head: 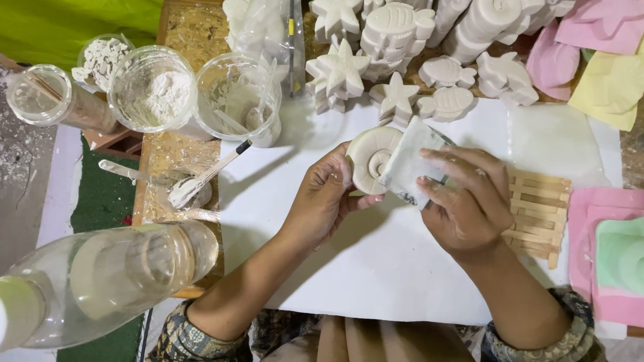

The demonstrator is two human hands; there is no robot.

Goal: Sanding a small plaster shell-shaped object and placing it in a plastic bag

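Note:
My left hand [323,200] holds a round white plaster shell cast [368,156] with a spiral relief, tilted up above a white paper sheet [376,266]. My right hand [467,201] grips a small whitish-grey sanding sheet [410,162], pressed against the right side of the shell cast. Both hands meet over the upper middle of the sheet, with my forearms coming in from the bottom.
Several white plaster stars, fish and shells [397,51] lie at the back. Clear cups with powder [153,87] and a stirrer stand left. A plastic bottle [92,282] lies lower left. A small wooden pallet [537,213] and pink and green moulds [623,259] sit right.

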